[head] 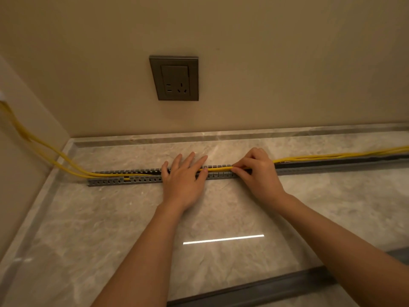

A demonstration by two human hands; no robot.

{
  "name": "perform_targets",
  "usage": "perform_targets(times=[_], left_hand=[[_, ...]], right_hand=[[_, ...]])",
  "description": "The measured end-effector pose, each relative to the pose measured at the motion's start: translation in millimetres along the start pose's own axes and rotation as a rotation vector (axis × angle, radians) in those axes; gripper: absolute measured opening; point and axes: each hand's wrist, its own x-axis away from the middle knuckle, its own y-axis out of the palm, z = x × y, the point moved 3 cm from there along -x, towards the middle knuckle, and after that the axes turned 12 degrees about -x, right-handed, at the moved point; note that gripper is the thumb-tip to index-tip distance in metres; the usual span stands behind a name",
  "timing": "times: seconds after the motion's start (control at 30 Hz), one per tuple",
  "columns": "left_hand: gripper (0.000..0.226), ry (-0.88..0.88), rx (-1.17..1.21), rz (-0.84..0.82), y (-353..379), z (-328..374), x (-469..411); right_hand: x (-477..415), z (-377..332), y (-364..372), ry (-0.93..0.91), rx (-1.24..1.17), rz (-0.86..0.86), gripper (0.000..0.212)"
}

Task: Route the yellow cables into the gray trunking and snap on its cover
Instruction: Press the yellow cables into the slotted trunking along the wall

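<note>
The left hand (183,180) is lying flat across the trunking (124,180) near the centre, its fingers (190,160) straight and spread. It is pressing the cables (218,168) down, likely pinning the seated stretch so it is not springing out. Just toward 3 o'clock, the right hand (259,171) is pinching the cables between thumb and curled fingers at the slotted rim, seemingly feeding the next stretch into the channel.

The cables are coming in from 9 o'clock, dropping into the trunking's left end and sitting in the channel between the hands. Past the right hand they are riding above it toward 3 o'clock, so that part is looking not yet routed. The trunking is lying on the floor (110,218) along the wall, below a socket (174,78) at 12 o'clock. A dark strip at 5 o'clock, probably the cover (254,289), is lying loose within reach.

The hands are hiding the channel beneath them, so how deep the cables are sitting there is unclear. Toward 3 o'clock the trunking is turning dark and blurred — its slots are hard to make out — and both it and the cover are running off the frame
</note>
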Motion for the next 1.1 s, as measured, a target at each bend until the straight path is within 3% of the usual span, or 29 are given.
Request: perform_targets(times=[0.13,0.3,0.7,0.8,0.9,1.0,1.1], left_hand=[[0.044,-0.015,0.007,-0.005,-0.5,0.7,-0.3],[0.046,-0.006,-0.016,-0.018,0.2,0.1,-1.2],[0.046,-0.004,-0.061,-0.001,-3.1,8.2,3.5],[0.047,0.132,0.019,0.057,-9.7,29.3,0.6],[0.052,0.295,0.278,0.054,-13.9,62.8,-6.5],[0.054,0.273,0.464,0.008,-14.5,83.3,-7.8],[0.054,0.195,0.404,0.016,-9.3,98.7,-4.4]], right_hand=[[3.4,-7.3,5.6,-0.065,0.055,-0.019,0.011],[16.8,-22.4,12.7,-0.140,0.268,-0.178,0.037],[30.3,-48.2,20.5,0.139,0.426,-0.202,0.054],[27.3,-53.5,20.8,0.195,0.347,-0.162,0.042],[22.6,-51.3,8.2,0.254,0.215,-0.175,0.036],[20.2,-41.7,-5.3,0.272,0.032,-0.223,0.037],[20.7,-24.4,-25.2,0.241,-0.116,-0.253,0.040]])
